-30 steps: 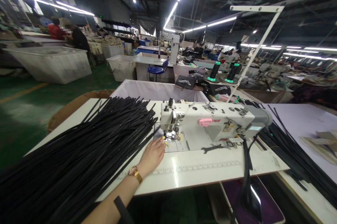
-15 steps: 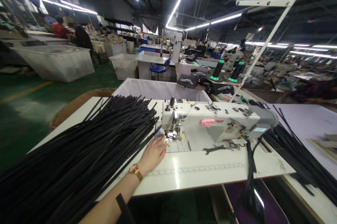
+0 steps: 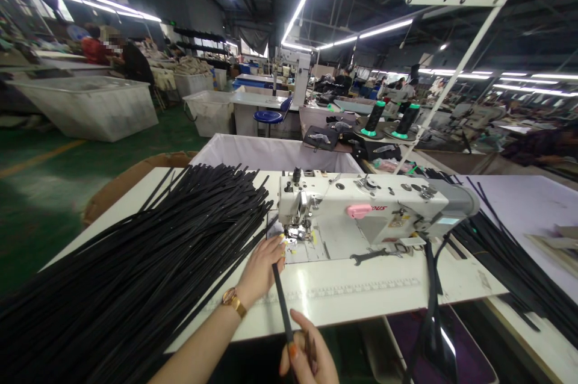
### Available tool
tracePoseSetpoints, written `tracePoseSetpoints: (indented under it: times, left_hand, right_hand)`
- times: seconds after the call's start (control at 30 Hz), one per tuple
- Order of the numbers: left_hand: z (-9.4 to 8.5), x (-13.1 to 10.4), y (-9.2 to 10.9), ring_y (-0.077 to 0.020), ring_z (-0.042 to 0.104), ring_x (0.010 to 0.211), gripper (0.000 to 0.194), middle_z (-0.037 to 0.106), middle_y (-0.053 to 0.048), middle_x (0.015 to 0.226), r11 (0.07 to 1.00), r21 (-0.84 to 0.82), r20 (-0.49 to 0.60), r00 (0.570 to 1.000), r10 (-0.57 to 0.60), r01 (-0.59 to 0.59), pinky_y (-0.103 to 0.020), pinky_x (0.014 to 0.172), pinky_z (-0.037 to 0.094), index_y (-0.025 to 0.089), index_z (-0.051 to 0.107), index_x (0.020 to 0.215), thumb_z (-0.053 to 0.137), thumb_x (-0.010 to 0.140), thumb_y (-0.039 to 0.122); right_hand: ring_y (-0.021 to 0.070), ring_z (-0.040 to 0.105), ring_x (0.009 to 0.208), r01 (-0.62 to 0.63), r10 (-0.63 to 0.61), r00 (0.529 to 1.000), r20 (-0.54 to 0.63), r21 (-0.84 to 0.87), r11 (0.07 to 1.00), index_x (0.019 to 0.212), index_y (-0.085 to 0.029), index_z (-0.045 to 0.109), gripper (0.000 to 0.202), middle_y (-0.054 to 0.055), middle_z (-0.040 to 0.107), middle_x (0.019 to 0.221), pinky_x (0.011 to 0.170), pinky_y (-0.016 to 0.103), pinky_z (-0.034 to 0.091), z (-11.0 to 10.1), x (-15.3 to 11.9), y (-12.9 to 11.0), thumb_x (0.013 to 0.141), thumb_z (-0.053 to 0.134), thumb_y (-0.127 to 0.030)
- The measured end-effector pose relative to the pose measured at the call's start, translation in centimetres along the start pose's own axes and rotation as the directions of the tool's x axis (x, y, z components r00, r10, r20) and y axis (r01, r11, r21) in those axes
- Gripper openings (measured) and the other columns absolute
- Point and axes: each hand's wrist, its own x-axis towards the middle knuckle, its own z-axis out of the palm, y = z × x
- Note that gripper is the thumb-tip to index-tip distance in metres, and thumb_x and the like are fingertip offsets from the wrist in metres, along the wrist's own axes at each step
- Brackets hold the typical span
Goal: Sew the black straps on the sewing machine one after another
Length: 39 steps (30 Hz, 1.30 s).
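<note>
My left hand [image 3: 261, 268], with a gold watch on its wrist, rests on the white sewing table [image 3: 361, 288] just left of the presser foot of the white sewing machine [image 3: 370, 209]. Its fingers pinch the far end of a thin black strap [image 3: 280, 303]. My right hand [image 3: 308, 353] is at the bottom edge of the view and grips the near end of the same strap, along with a small dark tool. A big pile of black straps [image 3: 149, 257] covers the left of the table, beside my left forearm.
A black wrench [image 3: 368, 257] lies on the machine bed. More black straps [image 3: 510, 257] lie to the right of the machine. A white fabric bin [image 3: 271, 152] stands behind the table, two thread cones [image 3: 388, 119] beyond it. People work at distant tables.
My right hand has come into view from below, holding a black strap. My left hand has turned slightly and now pinches the strap's far end near the presser foot.
</note>
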Motion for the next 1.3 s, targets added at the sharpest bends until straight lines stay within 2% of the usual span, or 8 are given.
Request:
tracePoseSetpoints:
  times: [0.07,0.13,0.3,0.5,0.77,0.97,1.1,1.3]
  left_hand:
    - [0.0,0.0,-0.3,-0.0273,0.053,0.125,0.037,0.059,-0.011,0.134,1.0,-0.015,-0.03,0.999,-0.028,0.027,-0.053,0.11,0.042,0.017,0.06,0.125,0.046,0.092,0.014]
    - [0.0,0.0,-0.4,-0.0264,0.056,0.12,0.035,0.062,-0.01,0.129,0.998,-0.033,-0.062,0.996,-0.06,0.058,-0.053,0.108,0.043,0.019,0.062,0.121,0.044,0.092,0.014]
    - [0.0,0.0,-0.4,-0.0259,0.057,0.119,0.033,0.064,-0.009,0.126,0.997,-0.047,-0.07,0.996,-0.059,0.056,-0.05,0.108,0.044,0.018,0.063,0.119,0.044,0.092,0.014]
    - [0.0,0.0,-0.1,-0.0271,0.053,0.127,0.035,0.061,-0.008,0.134,1.0,0.012,-0.009,1.0,-0.007,0.007,-0.053,0.11,0.04,0.018,0.061,0.125,0.042,0.096,0.017]
    - [0.3,0.2,-0.2,-0.0287,0.046,0.134,0.037,0.055,-0.01,0.14,0.999,0.029,0.03,0.999,-0.028,0.027,-0.054,0.112,0.037,0.017,0.057,0.13,0.044,0.096,0.019]
    - [-0.2,0.2,-0.1,-0.0281,0.049,0.131,0.035,0.059,-0.01,0.137,1.0,0.021,0.049,0.999,-0.008,0.007,-0.055,0.111,0.038,0.015,0.06,0.126,0.044,0.095,0.017]
    - [-0.6,0.4,0.2,-0.0272,0.048,0.132,0.036,0.058,-0.009,0.137,0.999,0.037,0.078,0.997,-0.017,0.014,-0.055,0.112,0.037,0.014,0.061,0.125,0.042,0.094,0.014]
    - [-0.4,0.3,0.1,-0.0273,0.047,0.134,0.037,0.056,-0.01,0.139,0.999,0.051,0.106,0.994,-0.025,0.019,-0.055,0.113,0.036,0.013,0.06,0.128,0.042,0.096,0.016]
  right_hand:
    - [0.0195,0.061,0.069,0.077,-0.083,0.991,-0.104,-0.063,0.995,0.133,-0.018,0.053,0.062,0.001,0.064,0.07,0.071,0.033,0.048,-0.5,2.0,0.8,0.088,0.055,-0.061]
    - [0.0195,0.061,0.074,0.093,-0.108,0.987,-0.122,-0.118,0.989,0.133,-0.016,0.053,0.057,0.002,0.065,0.075,0.076,0.034,0.047,-0.9,4.0,1.0,0.09,0.054,-0.055]
    - [0.0197,0.06,0.075,0.08,-0.096,0.99,-0.106,-0.141,0.987,0.128,-0.012,0.056,0.048,0.003,0.066,0.077,0.081,0.036,0.047,-1.1,8.4,0.1,0.091,0.053,-0.042]
    - [0.0178,0.056,0.07,0.023,-0.038,0.988,-0.152,-0.1,0.995,0.123,-0.009,0.059,0.045,0.001,0.063,0.072,0.074,0.031,0.045,-0.7,11.0,-0.2,0.086,0.054,-0.034]
    - [0.0166,0.052,0.066,0.013,-0.029,0.991,-0.132,-0.118,0.993,0.103,-0.013,0.066,0.028,-0.001,0.058,0.067,0.067,0.028,0.042,-0.4,12.2,-1.0,0.083,0.053,-0.027]
    - [0.0141,0.046,0.058,-0.048,0.033,0.991,-0.132,-0.113,0.993,0.114,-0.012,0.062,0.037,-0.003,0.057,0.065,0.056,0.025,0.034,-0.5,11.6,-0.8,0.081,0.05,-0.024]
    - [0.0123,0.04,0.053,-0.059,0.046,0.992,-0.114,-0.112,0.992,0.11,-0.012,0.062,0.034,-0.003,0.056,0.066,0.052,0.024,0.03,-0.5,11.5,-0.6,0.081,0.047,-0.023]
    - [0.0129,0.04,0.053,-0.034,0.018,0.993,-0.117,-0.138,0.99,0.104,-0.012,0.063,0.03,-0.003,0.055,0.064,0.053,0.025,0.031,-0.5,11.6,-0.7,0.082,0.047,-0.025]
